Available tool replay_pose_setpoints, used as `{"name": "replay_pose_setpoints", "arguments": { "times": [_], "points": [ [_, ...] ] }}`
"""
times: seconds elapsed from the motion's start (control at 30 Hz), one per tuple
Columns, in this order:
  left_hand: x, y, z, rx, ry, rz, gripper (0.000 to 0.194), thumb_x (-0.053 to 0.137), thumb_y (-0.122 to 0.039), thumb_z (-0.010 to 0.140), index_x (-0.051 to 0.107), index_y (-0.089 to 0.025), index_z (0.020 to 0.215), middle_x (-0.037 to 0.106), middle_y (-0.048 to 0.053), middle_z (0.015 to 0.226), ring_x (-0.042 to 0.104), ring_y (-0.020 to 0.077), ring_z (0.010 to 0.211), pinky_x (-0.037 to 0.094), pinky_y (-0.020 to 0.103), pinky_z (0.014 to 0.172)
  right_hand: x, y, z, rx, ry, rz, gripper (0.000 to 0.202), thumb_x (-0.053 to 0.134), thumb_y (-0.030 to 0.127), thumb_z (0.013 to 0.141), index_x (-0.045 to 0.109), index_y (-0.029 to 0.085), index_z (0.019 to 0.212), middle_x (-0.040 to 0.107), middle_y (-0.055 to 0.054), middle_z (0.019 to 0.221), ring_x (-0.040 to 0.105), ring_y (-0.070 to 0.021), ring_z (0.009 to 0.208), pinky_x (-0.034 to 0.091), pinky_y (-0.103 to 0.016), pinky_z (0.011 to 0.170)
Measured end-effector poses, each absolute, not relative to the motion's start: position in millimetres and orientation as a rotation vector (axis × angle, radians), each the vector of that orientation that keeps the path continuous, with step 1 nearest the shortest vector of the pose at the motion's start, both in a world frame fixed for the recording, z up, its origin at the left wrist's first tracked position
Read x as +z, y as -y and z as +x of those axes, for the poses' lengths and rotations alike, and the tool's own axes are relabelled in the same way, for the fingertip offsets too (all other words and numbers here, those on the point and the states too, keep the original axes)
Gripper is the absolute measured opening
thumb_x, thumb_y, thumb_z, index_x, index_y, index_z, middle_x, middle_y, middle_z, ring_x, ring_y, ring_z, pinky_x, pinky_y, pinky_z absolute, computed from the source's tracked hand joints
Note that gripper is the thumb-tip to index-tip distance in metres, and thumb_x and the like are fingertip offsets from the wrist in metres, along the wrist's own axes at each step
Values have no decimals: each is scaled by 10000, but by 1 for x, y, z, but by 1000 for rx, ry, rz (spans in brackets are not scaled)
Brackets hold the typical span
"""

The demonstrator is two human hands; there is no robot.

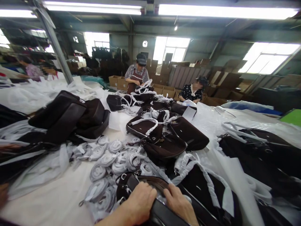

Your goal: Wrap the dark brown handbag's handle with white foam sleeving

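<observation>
Both hands, left hand (138, 201) and right hand (177, 202), press curled fingers on the dark bag (162, 216) right under them; the bag's strap (145, 180) curves just past the fingertips.

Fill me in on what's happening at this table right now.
A person stands at a long white-covered table, both hands on a dark brown handbag at its near edge. The left hand and the right hand press on the bag's top, side by side. Rolled straps wrapped in white lie just beyond, among more brown bags. Across the table, a co-worker in an apron handles white-wrapped straps.
</observation>
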State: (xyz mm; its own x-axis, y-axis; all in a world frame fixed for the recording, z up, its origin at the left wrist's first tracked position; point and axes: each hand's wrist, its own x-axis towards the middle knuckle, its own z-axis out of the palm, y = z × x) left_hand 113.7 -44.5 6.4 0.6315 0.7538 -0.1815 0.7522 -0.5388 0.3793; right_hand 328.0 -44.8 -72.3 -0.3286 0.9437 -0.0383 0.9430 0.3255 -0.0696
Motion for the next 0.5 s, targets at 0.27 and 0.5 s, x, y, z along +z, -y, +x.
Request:
{"name": "replay_pose_setpoints", "arguments": {
  "times": [0.27, 0.5],
  "points": [
    [8, 53, 105, -41, -1264, 2400, 453, 498, -99, 891, 528, -80, 1343, 631, 207, 1337, 590, 364, 1238, 411, 566, 1134, -23, 14, 340, 292, 2831, -1737, 157, 586, 195, 899, 727, 261, 918, 789, -16, 833, 755, -238, 714, 395, -278, 537],
    [52, 58, 102, -36, -1388, 2208, 340, 497, -46, 839, 643, -160, 1125, 703, 120, 1197, 656, 325, 1100, 537, 496, 985, 0, 11, 345, 444, 2568, -1576, 50, 641, 274, 803, 607, 237, 795, 655, 16, 625, 605, -190, 561, 265, -301, 535]
  ]
}}
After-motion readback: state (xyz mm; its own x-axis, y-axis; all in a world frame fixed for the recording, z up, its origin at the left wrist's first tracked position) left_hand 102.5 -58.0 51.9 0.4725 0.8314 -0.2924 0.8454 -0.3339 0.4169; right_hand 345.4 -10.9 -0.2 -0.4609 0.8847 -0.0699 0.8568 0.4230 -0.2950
